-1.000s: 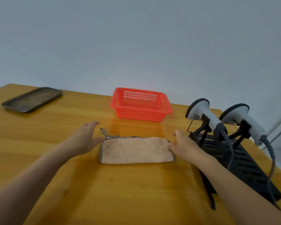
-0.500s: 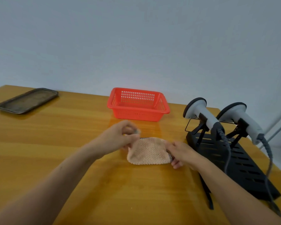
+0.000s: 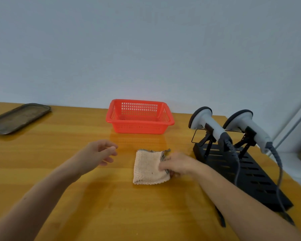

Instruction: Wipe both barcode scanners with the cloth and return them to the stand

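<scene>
A beige knitted cloth [image 3: 147, 168] lies folded in half on the wooden table [image 3: 76, 171]. My right hand [image 3: 176, 164] grips its right edge, fingers curled over the doubled layers. My left hand [image 3: 98, 153] hovers to the left of the cloth, fingers loosely curled and holding nothing. Two grey barcode scanners, the left scanner [image 3: 208, 123] and the right scanner [image 3: 247, 126], sit side by side in the black stand [image 3: 250, 173] at the right, their cables trailing down over it.
A red plastic basket [image 3: 139, 116] stands behind the cloth near the wall. A dark metal tray [image 3: 18, 117] lies at the far left. The table's right edge runs just beyond the stand.
My left hand folded the cloth's left half over onto the right half, let go and drew back to the left. My right hand stayed on the cloth's right edge.
</scene>
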